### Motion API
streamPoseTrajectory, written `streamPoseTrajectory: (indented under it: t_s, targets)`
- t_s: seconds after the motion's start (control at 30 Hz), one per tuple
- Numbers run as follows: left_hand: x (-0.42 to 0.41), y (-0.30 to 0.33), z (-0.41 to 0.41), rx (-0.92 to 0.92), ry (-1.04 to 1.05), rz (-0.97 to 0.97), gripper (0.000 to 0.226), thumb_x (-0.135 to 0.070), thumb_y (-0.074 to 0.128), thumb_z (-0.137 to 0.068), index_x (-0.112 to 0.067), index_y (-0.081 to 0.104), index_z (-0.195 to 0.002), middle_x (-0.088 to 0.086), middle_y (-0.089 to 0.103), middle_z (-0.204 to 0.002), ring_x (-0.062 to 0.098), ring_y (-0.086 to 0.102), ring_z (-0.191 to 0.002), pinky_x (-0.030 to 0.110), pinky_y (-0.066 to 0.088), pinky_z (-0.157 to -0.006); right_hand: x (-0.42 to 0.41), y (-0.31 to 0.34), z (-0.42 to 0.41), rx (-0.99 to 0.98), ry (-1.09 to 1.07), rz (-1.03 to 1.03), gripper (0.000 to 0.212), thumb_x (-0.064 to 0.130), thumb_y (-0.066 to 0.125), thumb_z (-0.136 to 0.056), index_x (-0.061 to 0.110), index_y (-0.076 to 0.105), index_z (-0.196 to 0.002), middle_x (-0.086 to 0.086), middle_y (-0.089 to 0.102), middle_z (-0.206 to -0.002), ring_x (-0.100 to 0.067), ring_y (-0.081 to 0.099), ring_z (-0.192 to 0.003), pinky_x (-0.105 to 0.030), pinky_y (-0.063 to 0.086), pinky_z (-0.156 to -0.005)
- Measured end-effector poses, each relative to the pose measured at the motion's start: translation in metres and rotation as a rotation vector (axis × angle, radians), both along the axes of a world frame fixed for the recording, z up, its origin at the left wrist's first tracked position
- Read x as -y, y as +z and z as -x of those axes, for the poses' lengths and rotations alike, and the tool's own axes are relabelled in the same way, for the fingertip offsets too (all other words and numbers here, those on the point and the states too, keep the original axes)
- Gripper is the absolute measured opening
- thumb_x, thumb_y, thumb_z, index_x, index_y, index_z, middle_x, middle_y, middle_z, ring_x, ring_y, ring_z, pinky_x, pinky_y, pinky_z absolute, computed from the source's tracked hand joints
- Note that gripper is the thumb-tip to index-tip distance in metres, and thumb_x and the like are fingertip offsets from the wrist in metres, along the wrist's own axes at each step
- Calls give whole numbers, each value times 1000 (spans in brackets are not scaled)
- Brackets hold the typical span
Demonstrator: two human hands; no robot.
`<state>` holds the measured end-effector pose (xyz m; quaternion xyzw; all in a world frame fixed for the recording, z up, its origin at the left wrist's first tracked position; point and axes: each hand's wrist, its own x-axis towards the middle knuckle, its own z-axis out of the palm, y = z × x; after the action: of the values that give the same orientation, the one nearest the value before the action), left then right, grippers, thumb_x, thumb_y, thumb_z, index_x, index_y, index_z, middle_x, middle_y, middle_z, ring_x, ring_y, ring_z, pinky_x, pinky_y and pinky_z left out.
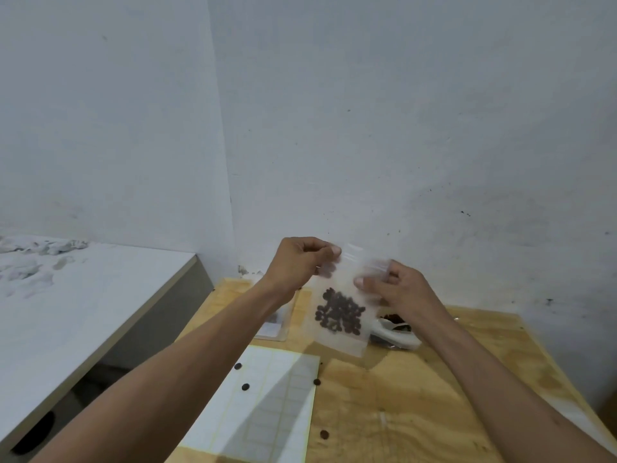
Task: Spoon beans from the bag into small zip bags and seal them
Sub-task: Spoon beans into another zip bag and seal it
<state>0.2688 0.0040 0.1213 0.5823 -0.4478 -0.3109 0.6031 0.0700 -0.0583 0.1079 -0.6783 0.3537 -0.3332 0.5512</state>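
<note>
I hold a small clear zip bag up in the air above the wooden table. Dark brown beans sit clumped in its lower half. My left hand pinches the bag's top left corner. My right hand pinches the top edge on the right side. Behind the bag, an open bag of beans with a white spoon lies on the table, partly hidden by my right wrist.
A white gridded sheet lies at the table's front left, with a few loose beans on and near it. More clear bags lie under my left forearm. A white counter stands to the left; walls close behind.
</note>
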Motion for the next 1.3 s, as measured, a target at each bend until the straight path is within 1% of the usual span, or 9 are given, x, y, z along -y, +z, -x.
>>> streamPoseTrajectory:
  t_s: [0.13,0.27,0.37,0.5,0.67,0.77,0.87,1.17,1.3]
  targets:
    - [1,-3,4,-45,-3,-4,18,-15,78,-88,3,78,-93,12,75,-78,19,70,-70,37,63,-77,3,11,-2,50,-56,43,31,16,86,-78,11,73,-106,-5,80,-96,-21,77,-84,-34,63,-77]
    - [2,-5,1,53,-13,-3,20,-17,77,-90,3,77,-93,9,74,-74,16,68,-65,25,59,-65,7,12,-5,-7,-75,103,34,26,88,-76,21,74,-107,-4,77,-96,-21,76,-83,-34,61,-79]
    - [-1,-7,3,153,-27,-12,21,-18,75,-92,3,77,-89,10,72,-71,13,66,-60,16,50,-57,8,13,-11,-76,-37,155,19,31,86,-77,19,80,-91,-2,78,-90,-18,74,-82,-27,56,-76]
    - [0,-10,0,186,-27,-3,25,-21,75,-92,3,77,-88,16,74,-73,17,67,-61,27,58,-67,6,16,-22,-138,-27,174,17,33,84,-80,16,81,-81,-7,75,-81,-11,63,-70,-27,48,-68]
    - [0,-10,-8,153,-1,-18,24,-17,75,-92,6,76,-85,11,70,-67,19,65,-59,27,58,-65,7,16,-37,-228,-38,228,25,33,76,-85,10,75,-74,8,55,-56,-8,46,-51,-25,37,-55]
    - [1,-8,-18,165,38,-32,24,-19,76,-91,3,76,-81,9,69,-64,18,63,-58,29,55,-64,7,18,-41,-210,-21,221,28,31,75,-86,6,75,-75,5,61,-60,-14,54,-55,-29,44,-58]
    - [1,-6,-32,150,85,-35,25,-20,77,-91,3,76,-82,10,69,-63,16,63,-57,25,55,-65,8,20,-42,-148,-3,144,15,25,79,-85,11,81,-80,-7,77,-77,-21,72,-70,-34,60,-73]
    - [2,-5,-37,94,142,-21,27,-18,76,-92,8,75,-84,2,68,-58,15,62,-52,21,53,-61,13,14,-44,-140,-170,132,37,45,87,-74,9,76,-73,-4,74,-64,-16,69,-60,-27,59,-72]
    - [1,-6,-42,-45,244,-35,24,-18,76,-91,6,76,-87,2,68,-65,9,62,-51,22,55,-64,8,6,-43,-80,37,-58,33,42,77,-86,12,72,-101,-1,78,-93,-14,76,-84,-25,59,-77]
